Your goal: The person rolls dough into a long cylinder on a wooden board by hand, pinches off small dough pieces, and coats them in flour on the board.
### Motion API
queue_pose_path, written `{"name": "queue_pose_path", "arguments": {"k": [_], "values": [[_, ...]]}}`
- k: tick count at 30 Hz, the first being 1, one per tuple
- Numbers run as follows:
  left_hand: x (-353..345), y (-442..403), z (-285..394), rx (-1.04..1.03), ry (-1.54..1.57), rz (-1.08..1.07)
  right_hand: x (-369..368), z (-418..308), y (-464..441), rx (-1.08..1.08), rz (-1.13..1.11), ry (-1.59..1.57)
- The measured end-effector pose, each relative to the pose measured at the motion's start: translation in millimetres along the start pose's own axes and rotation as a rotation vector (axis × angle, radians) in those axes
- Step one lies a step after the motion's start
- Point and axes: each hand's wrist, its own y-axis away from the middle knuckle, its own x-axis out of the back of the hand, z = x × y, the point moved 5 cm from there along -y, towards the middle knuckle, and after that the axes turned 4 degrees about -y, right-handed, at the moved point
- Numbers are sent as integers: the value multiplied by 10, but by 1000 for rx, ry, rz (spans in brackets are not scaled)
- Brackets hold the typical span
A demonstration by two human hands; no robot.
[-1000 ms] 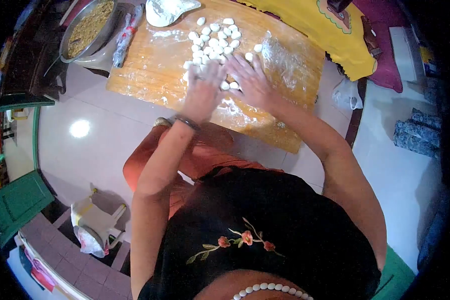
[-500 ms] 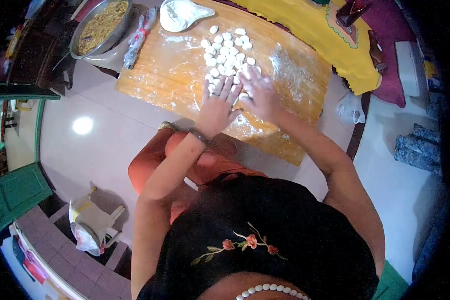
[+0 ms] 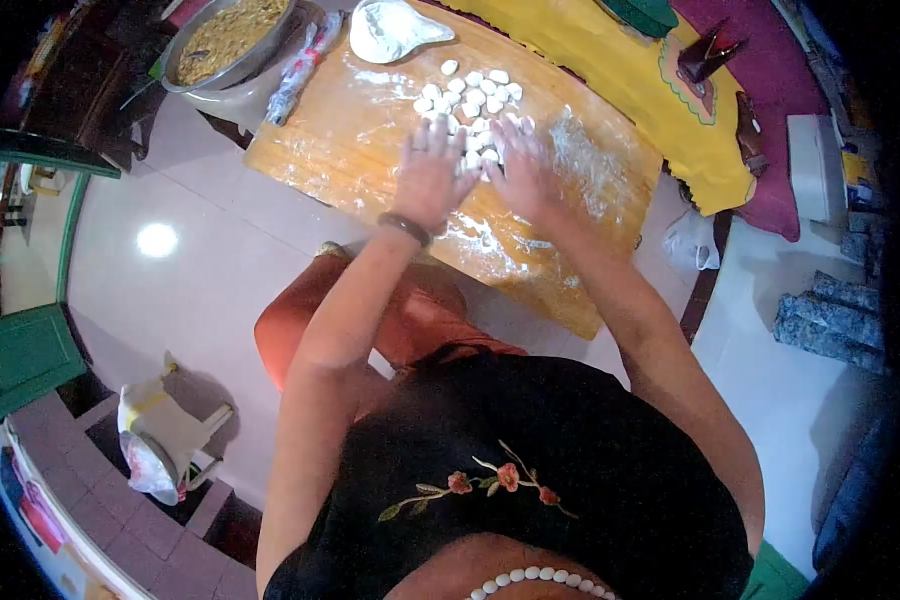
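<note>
Several small white dough pieces (image 3: 474, 97) lie in a cluster on a floured wooden board (image 3: 335, 150). My left hand (image 3: 432, 178), with a dark bracelet at the wrist, rests flat with spread fingers at the near left side of the cluster. Just right of it, my right hand (image 3: 524, 175) lies palm down over the near right edge, fingers apart. The fingertips of both touch or cover some pieces, and what is under the palms is hidden. Beyond the cluster, a white scoop of flour (image 3: 390, 30) sits at the board's far edge.
A metal bowl of chopped filling (image 3: 232, 42) stands at the far left, beside a rolled plastic bag (image 3: 305, 68). Yellow cloth (image 3: 610, 75) borders the board's far right. A small stool (image 3: 170, 425) is on the floor at the lower left.
The view has shifted, so the board sits lower and further right. Both hands have moved over the near part of the cluster, which is gathered more closely between them.
</note>
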Motion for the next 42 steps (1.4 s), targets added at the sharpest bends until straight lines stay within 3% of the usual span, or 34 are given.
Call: {"name": "queue_pose_path", "arguments": {"k": [3,6,9,13,19,22,27,32,35,42], "values": [[15,227,176,-172,-110,-94,74,-381,283,-3,-67,122],[39,340,-52,-161,-136,11,0,-589,265,116,-69,124],[164,260,-364,-2,-100,88,71,-710,-110,239,-151,209],[97,-49,-395,57,3,82,-77,-299,-504,124,3,141],[90,116,-119,-255,7,-3,-89,-265,21,72,-73,47],[155,198,-316,-289,99,5,-60,-523,177,92,-78,22],[189,96,-599,-143,110,-26,132,-538,99,-32,9,-114],[254,34,-651,-242,187,-16,238,-90,-79,-77,136,-325],[349,-35,-750,-278,248,31,298,188,-404,-8,256,-264],[485,264,-657,-206,77,95,499,-136,-619,-62,106,-400]]}}
